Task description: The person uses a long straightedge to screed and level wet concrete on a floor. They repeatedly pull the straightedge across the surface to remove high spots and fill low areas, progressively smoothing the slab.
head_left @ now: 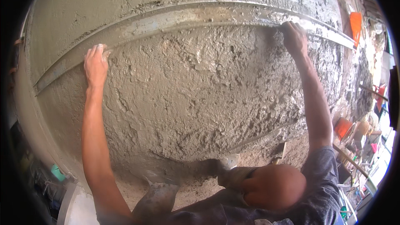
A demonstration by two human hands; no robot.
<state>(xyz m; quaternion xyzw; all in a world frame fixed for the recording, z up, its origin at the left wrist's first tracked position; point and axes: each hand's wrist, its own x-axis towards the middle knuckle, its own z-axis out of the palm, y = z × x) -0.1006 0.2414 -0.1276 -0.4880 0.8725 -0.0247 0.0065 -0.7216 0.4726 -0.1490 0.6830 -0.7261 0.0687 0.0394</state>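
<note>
A long metal plasterer's straightedge (pixel 183 15), smeared with grey mortar, lies across the wall of wet plaster (pixel 187 79) and looks bowed through the lens. Toward its left part, my left hand (pixel 96 63) grips the lower edge with fingers closed over it. On the right, my right hand (pixel 294 37) holds the same edge, fingertips curled onto the face of the bar. Above the straightedge the plaster is fairly smooth, with a few pits. Below it the surface is rough, lumpy and wet.
An orange flat object (pixel 355 28) stands by the bar's right end. My bent knee (pixel 275 187) and mortar-smeared boot (pixel 157 200) are near the wall's foot. At right are an orange container (pixel 343 128), a long pole (pixel 354 166) and clutter. A green object (pixel 58 172) sits lower left.
</note>
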